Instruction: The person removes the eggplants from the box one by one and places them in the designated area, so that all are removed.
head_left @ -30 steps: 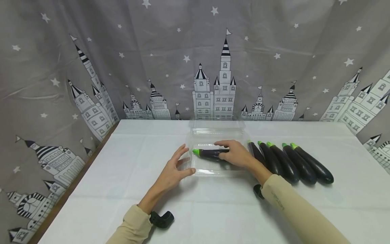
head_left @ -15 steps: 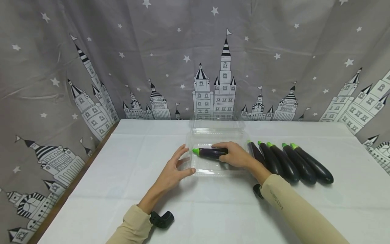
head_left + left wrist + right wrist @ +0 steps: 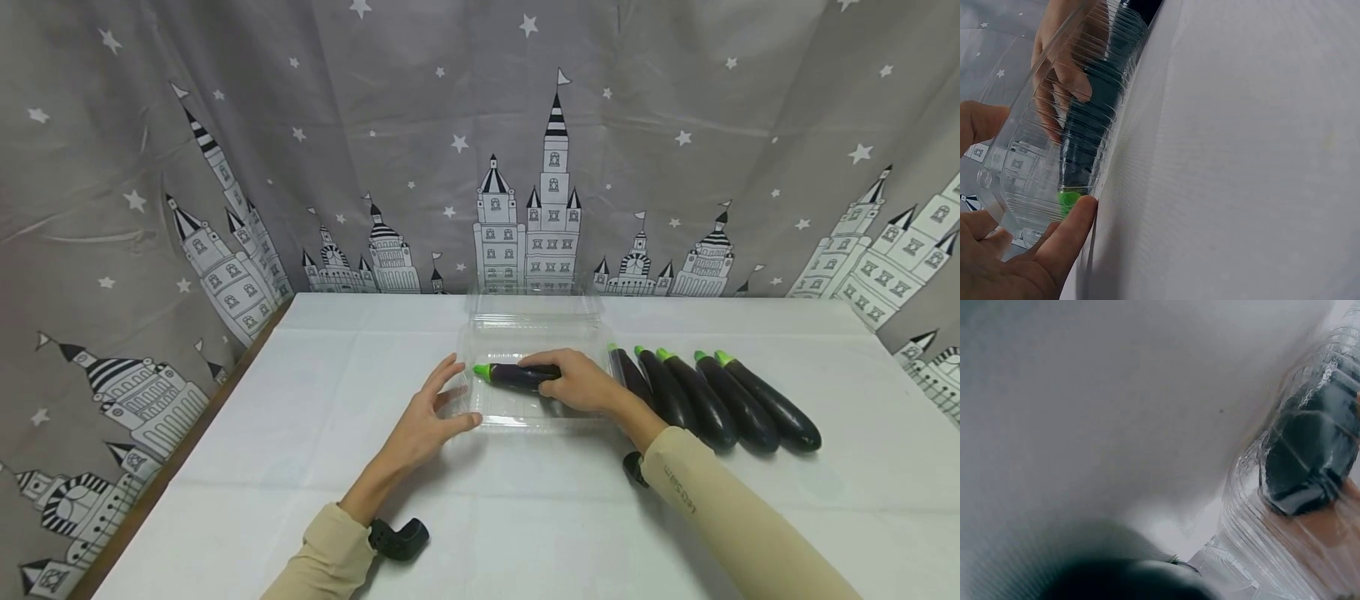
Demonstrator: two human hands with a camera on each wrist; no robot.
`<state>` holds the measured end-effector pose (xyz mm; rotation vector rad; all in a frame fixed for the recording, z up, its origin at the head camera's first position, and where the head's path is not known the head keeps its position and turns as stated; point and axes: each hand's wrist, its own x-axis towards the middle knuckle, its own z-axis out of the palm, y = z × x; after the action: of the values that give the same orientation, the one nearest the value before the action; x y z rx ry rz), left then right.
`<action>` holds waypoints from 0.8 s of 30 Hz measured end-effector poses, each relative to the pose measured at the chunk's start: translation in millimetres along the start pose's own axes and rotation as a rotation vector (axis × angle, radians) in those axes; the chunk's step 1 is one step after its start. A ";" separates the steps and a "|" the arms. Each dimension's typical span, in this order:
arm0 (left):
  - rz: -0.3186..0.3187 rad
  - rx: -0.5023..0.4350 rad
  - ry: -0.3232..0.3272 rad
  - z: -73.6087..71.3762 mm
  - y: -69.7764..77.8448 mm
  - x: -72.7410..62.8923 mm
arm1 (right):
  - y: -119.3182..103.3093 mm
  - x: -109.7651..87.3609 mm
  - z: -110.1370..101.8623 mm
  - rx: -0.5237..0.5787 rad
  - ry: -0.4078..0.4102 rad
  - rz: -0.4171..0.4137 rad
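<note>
In the head view an eggplant point(image 3: 512, 377) with a green stem end lies crosswise inside a clear plastic container point(image 3: 525, 414). My right hand point(image 3: 579, 380) reaches in and grips its right half, which the hand partly covers. The right wrist view shows the dark rounded end of the eggplant point(image 3: 1300, 459) through the clear wall. Against the container's left end rests my left hand point(image 3: 422, 421), thumb and fingers spread apart. In the left wrist view the fingers of my left hand point(image 3: 1041, 262) touch the container wall point(image 3: 1025, 162) beside the green stem.
Several more eggplants point(image 3: 708, 400) lie side by side, slanted, right of the container. Its transparent lid point(image 3: 536, 305) is folded back toward the grey curtain point(image 3: 420, 108). A white cloth covers the table point(image 3: 300, 417); a brown edge point(image 3: 187, 442) runs along its left.
Between one second and half a second ago, the right hand shifted slightly left on the eggplant. Since then almost nothing has moved; the left hand stays at the container's end.
</note>
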<state>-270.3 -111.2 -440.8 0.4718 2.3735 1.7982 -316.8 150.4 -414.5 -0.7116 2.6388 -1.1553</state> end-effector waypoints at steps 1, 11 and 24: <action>0.000 -0.001 0.000 0.0 0.0 0.0 | -0.2 0.2 -0.1 -0.003 -0.001 -0.002; 0.002 0.009 -0.001 0.0 1.1 -0.6 | 0.1 1.2 0.8 0.003 -0.008 0.021; -0.007 0.021 0.001 0.4 -0.6 0.9 | -3.0 -1.7 -0.8 -0.015 0.013 -0.019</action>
<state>-271.1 -110.6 -441.4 0.4642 2.3939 1.7724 -314.5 150.0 -411.8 -0.7359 2.6603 -1.1497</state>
